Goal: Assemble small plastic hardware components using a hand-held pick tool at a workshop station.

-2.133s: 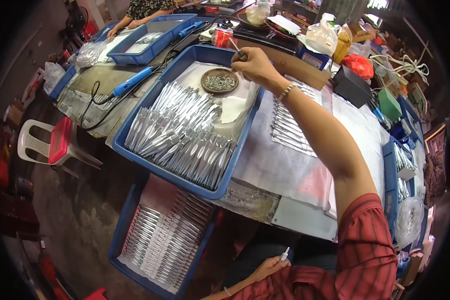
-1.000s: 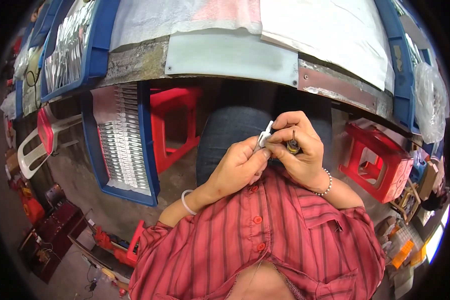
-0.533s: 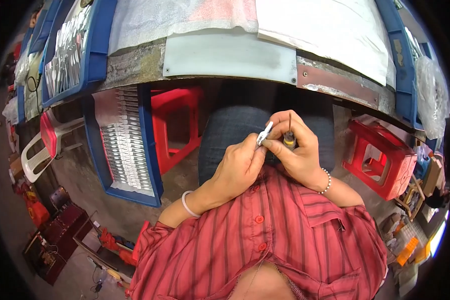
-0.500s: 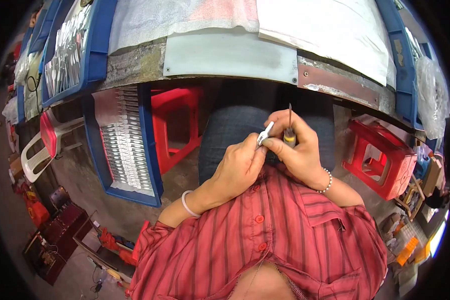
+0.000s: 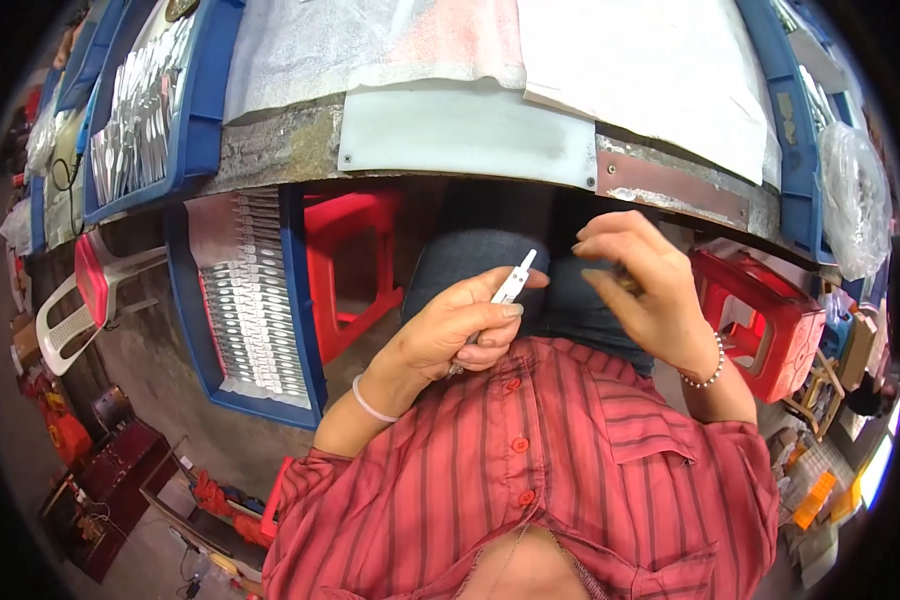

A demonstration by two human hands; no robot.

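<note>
My left hand (image 5: 460, 325) is closed around a slim white-and-silver piece (image 5: 511, 285) above my lap. Its narrow tip points up and away from me; two small dark spots show near that tip, and the fingers cover its lower end. To the right, apart from it, my right hand (image 5: 645, 285) is curled with thumb and forefinger spread. A small dark part of a screwdriver-like tool (image 5: 627, 281) shows inside those fingers, and most of it is hidden by the hand.
Left of my legs, a blue tray (image 5: 315, 370) holds rows of similar slim pieces. Another blue tray (image 5: 202, 105) of them stands on the workbench (image 5: 470, 130) ahead. Red stools (image 5: 355, 270) flank me, and a clear plastic bag (image 5: 855, 205) hangs at the bench's right.
My hands have parted: the right moved up and right, the left slightly left and down, keeping the slim piece. The tool's shaft, upright before, is now out of sight.
</note>
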